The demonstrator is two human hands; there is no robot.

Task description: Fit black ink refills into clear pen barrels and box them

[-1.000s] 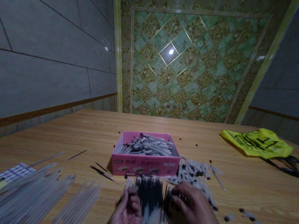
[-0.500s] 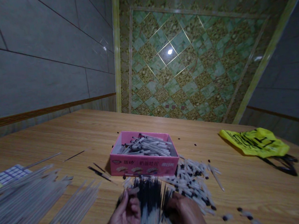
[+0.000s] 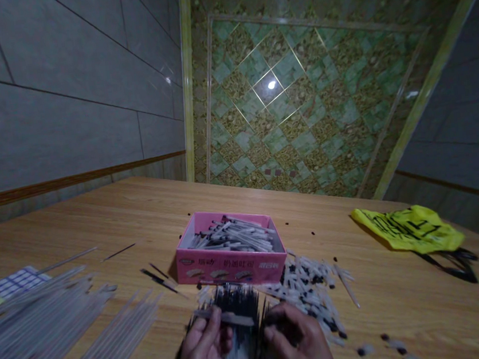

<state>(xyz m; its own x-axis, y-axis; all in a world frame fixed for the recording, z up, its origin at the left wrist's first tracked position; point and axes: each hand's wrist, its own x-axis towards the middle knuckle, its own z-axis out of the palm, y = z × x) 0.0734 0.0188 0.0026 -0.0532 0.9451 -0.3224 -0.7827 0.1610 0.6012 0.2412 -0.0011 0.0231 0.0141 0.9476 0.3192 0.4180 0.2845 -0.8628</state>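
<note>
My left hand [image 3: 204, 347] is closed, thumb against fingers, on a slim grey-white pen barrel [image 3: 238, 319] that points to the right. Under and beyond it lies a heap of thin ink refills [image 3: 236, 301], dark at the far part and pale at the near part. At the right side of this heap, my right hand [image 3: 301, 339] has its fingers curled together; what they hold, if anything, is too dark and blurred to make out. Just beyond the hands stands a pink box [image 3: 232, 269] with many white, black-ended pens [image 3: 241, 234] in it.
Right of the box lies a pile of short white pieces with black ends [image 3: 308, 292]. Long clear tubes [image 3: 40, 329] and a smaller row of tubes [image 3: 115, 343] cover the left side. A yellow bag [image 3: 409, 229] with black handles lies far right on the wooden table [image 3: 113, 211].
The pen barrel in my left hand now extends farther right across the refills. My right hand has lifted slightly and turned, its thumb now showing.
</note>
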